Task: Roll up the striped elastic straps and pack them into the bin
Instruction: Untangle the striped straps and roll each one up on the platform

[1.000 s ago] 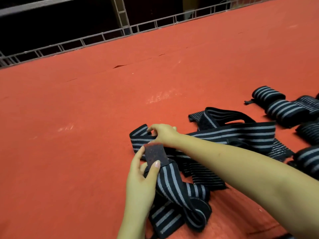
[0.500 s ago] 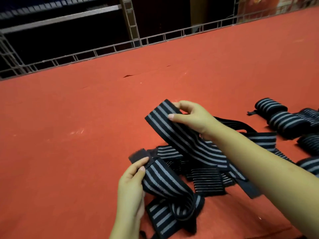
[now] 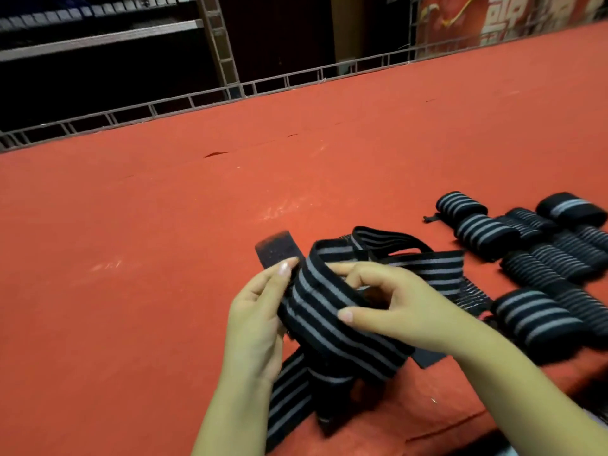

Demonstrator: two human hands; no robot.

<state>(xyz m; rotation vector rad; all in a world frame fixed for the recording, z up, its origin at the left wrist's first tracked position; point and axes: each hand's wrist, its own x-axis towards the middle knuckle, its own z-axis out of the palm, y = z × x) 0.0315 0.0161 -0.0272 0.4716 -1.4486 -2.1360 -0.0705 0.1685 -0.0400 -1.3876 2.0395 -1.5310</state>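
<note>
Both hands have come together since half a sec ago: right hand, which was holding the strap up and away, has swung in close to the left hand, and the first loop of the striped strap has been laid over.

Left hand pinches the strap near its velcro tab, thumb on top, tab sticking out past the fingertips. Right hand is curled round the band, thumb over the stripes, fingers tucked into the loop. So both are clamped on the same strap, held just above the red desk; its tail hangs down towards the near edge.

To do this wrap well, I'd say: keep the edges lined up so the stripes stack, keep some tension w/ the right hand so the elastic doesn't spring loose, and don't let the core slip in the left-hand pinch. The tail looks twisted below, so prob. needs flattening as it feeds in.

Count: 1 strap in hand; at least 1 more loose strap behind it, poss. 2, too tangled to tell. Rolled straps on the right: approx. 10, though some are blurred or cut off at the frame edge. Bin: not in view.
</note>
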